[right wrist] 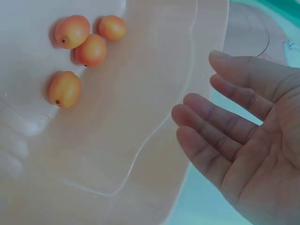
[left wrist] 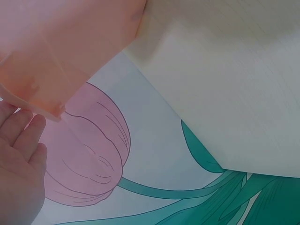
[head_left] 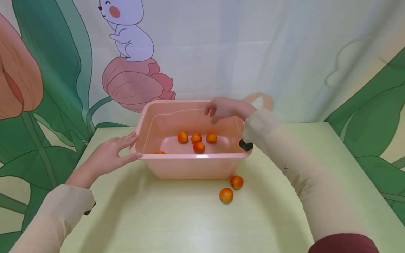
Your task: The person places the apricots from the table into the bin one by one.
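A pink plastic basin (head_left: pixel 190 169) stands on the table with several small orange-red fruits (head_left: pixel 199 147) on its floor. My left hand (head_left: pixel 109 154) touches the basin's left rim, fingers stretched along it and thumb at the front corner. Its fingertips also meet the rim in the left wrist view. Over the back right of the basin hovers my right hand (head_left: pixel 223 109), its fingers loosely bent. In the right wrist view the palm of that hand (right wrist: pixel 253 136) is bare, apart from the fruits (right wrist: pixel 65 89) below. Two more fruits (head_left: pixel 226 195) lie on the table by the basin's front right corner.
The pale table (head_left: pixel 177 218) runs back to a hanging cloth (head_left: pixel 202 70) printed with flowers, leaves and a white animal. The basin stands close to that cloth. One fruit (head_left: pixel 161 153) inside the basin is mostly hidden by the front rim.
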A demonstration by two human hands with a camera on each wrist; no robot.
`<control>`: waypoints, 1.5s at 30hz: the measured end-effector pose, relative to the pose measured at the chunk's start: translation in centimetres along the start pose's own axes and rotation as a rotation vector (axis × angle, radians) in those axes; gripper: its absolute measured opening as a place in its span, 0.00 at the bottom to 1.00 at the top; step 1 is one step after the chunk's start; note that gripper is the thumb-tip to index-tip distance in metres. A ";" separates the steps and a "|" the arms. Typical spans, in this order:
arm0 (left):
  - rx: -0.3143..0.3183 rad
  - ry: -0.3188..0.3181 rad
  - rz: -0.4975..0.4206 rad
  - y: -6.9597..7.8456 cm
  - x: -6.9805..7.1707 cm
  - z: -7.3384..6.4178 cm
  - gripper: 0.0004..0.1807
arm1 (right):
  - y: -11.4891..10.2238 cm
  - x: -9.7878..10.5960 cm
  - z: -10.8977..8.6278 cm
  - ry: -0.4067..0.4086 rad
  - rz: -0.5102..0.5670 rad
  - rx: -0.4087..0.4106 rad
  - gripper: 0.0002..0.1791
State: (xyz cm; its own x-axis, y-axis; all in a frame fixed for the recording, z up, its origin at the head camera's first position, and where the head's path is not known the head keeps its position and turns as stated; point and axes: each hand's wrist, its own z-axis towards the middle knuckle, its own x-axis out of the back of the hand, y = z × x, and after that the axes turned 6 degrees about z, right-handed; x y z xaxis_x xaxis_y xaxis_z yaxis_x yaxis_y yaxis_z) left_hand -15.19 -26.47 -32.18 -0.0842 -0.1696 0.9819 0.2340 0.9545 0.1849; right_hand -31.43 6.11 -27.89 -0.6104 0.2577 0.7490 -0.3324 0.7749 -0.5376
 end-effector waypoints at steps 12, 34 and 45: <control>0.002 -0.003 0.010 -0.4 0.3 0.0 0.42 | 0.0 0.0 -4.5 0.061 -0.025 0.194 0.18; -0.019 0.009 0.048 -0.7 0.3 0.2 0.42 | 0.5 -3.6 -12.1 0.089 -0.029 0.396 0.13; -0.026 0.002 0.040 -0.4 0.4 0.1 0.41 | 0.9 -5.8 -13.7 0.039 0.014 0.465 0.14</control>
State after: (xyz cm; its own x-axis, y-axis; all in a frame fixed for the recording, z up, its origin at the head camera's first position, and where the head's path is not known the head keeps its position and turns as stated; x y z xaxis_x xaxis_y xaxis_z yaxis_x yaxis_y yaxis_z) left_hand -15.37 -26.91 -31.87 -0.0723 -0.1316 0.9887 0.2625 0.9538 0.1462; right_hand -18.29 13.25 -27.43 -0.5929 0.2947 0.7494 -0.6165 0.4327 -0.6578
